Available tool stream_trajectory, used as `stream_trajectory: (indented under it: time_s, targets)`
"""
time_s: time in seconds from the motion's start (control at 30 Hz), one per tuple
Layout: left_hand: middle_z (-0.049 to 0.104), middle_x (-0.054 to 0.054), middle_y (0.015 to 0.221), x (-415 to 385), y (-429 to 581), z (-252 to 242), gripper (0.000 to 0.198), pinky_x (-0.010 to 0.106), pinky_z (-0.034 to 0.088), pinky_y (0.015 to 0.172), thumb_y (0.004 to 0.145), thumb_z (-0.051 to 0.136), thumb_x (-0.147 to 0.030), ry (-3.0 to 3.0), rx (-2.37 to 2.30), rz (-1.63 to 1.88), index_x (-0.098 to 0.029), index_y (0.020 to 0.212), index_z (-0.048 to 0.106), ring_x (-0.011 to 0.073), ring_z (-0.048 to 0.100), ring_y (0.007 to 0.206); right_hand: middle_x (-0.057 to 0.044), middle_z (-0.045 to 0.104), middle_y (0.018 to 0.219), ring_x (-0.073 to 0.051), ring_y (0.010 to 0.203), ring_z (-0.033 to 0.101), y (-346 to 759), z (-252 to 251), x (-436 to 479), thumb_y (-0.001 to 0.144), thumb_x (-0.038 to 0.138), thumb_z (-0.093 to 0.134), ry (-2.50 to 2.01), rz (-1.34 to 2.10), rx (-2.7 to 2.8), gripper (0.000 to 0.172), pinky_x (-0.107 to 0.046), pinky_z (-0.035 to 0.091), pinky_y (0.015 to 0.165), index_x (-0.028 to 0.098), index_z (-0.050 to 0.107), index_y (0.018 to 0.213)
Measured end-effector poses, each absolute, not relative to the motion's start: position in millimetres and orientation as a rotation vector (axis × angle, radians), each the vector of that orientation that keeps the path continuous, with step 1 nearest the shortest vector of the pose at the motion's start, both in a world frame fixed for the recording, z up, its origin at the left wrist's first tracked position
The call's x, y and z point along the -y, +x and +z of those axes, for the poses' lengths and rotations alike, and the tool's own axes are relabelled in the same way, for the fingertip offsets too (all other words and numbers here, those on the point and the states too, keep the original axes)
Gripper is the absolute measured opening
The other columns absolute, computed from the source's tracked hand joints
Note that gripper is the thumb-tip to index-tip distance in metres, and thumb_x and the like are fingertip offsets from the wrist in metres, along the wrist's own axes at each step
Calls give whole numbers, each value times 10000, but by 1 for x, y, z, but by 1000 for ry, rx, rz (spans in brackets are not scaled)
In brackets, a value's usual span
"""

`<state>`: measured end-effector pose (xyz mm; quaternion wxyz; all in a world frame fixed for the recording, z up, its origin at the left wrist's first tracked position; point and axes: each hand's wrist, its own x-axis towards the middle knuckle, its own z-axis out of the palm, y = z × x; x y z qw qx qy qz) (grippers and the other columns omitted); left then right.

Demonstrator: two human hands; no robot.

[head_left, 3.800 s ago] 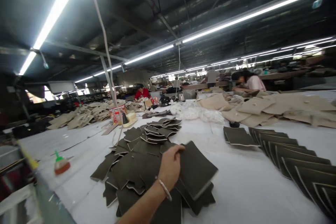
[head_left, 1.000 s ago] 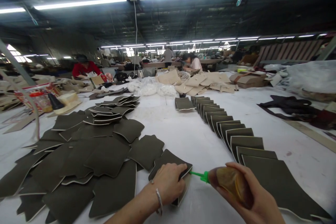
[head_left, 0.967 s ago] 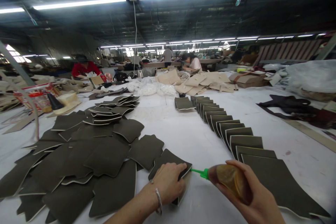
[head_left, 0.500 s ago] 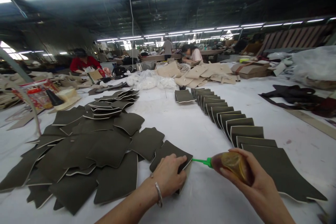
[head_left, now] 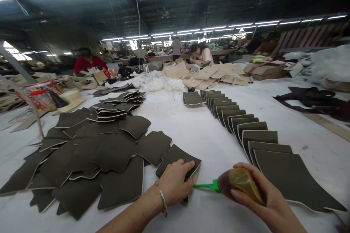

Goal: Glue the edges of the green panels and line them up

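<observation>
My left hand (head_left: 176, 182), with a bracelet at the wrist, grips a dark olive leather-like piece (head_left: 175, 156), index finger stretched over its top near the right corner. The lower right edge of that piece shows a pale underside. In my right hand (head_left: 262, 196) is a squeeze bottle (head_left: 239, 184) of amber-brown liquid, tilted to the left. Its thin green nozzle (head_left: 206, 186) reaches the pale edge close to my left fingers; whether it touches cannot be made out. Left of my hands spreads a loose pile of similar pieces (head_left: 112, 153).
A row of overlapping dark pieces (head_left: 259, 136) runs back along the right of the white table (head_left: 166, 116). Farther off lie clear plastic bags (head_left: 161, 82), beige pieces (head_left: 207, 73) and a cardboard box (head_left: 264, 70). A person in red (head_left: 90, 63) works at the far left.
The bottle has moved toward me, and its nozzle tip has slid down along the piece's edge from the far corner. My left hand has stayed nearly in place.
</observation>
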<state>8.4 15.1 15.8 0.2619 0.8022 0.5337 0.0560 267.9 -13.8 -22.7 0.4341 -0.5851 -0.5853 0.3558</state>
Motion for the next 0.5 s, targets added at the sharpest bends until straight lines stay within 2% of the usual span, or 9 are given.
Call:
stream_trajectory:
  time_s: [0.17,0.33,0.5]
  targets:
    - [629,95,1057,-14,9,16,554,382,489,877,859,413,-274,2186,-1449,139,-220,1403,503,277,633,995,-44,680,998,-286,900,658,266,-19,17,644,580,778,-1491,909,1407,637,-329,508,791,245,547,1134]
    - [619,99,1081,-13,10,16,537,388,489,881,877,403,-292,2201,-1446,127,-212,1401,491,279,627,1002,-36,674,1045,-278,922,656,264,-19,22,692,516,763,-1413,958,1408,539,-308,504,816,250,587,1127]
    - [614,106,1088,-12,10,16,537,383,485,881,896,376,-289,2213,-1466,99,-195,1417,468,277,622,1002,-34,668,1071,-281,942,646,268,-30,24,692,530,774,-1439,898,1412,589,-322,504,807,267,555,1172]
